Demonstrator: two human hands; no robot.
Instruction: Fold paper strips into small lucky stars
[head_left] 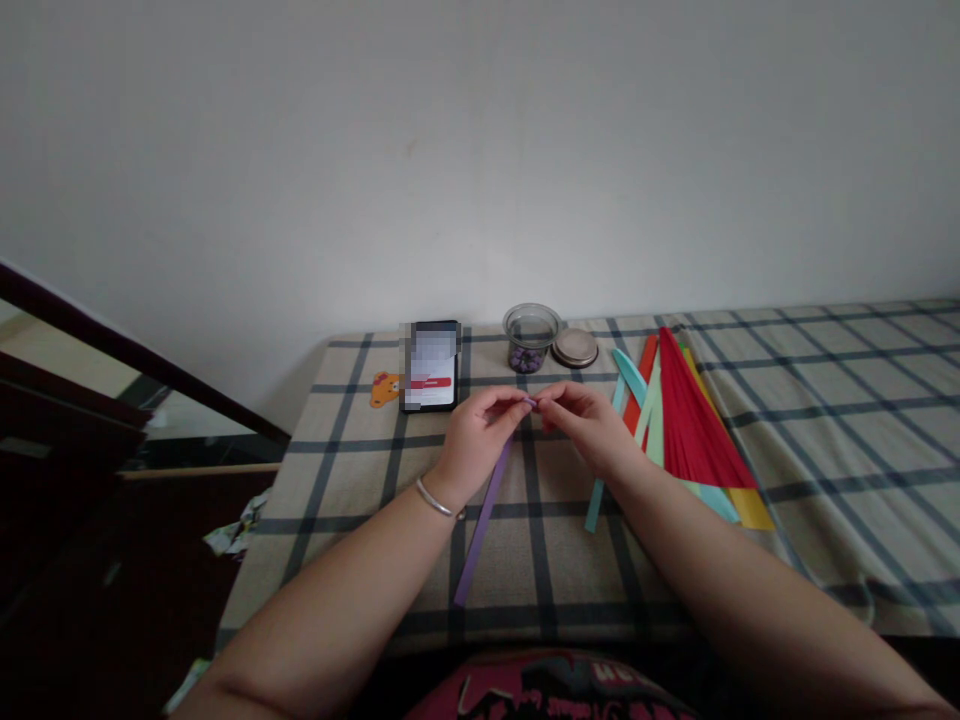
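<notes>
A long purple paper strip (484, 520) hangs down toward me from between my hands. My left hand (484, 430), with a silver bangle at its wrist, pinches the strip near its upper end. Fingertips of my right hand (581, 420) are closed on that same folded end, meeting the left fingertips. Just beyond my hands stands a clear plastic jar (531, 335) with small purple pieces at its bottom. Its round lid (576, 347) lies beside it on the right. How the strip is folded is hidden by my fingers.
A fan of coloured paper strips (694, 425), mostly red, lies right of my right forearm. One light-blue strip (594, 505) sticks out near it. A phone (433, 370) and a bear-shaped cutout (384, 390) are at the back left. The checked tablecloth (337, 460) ends at the left.
</notes>
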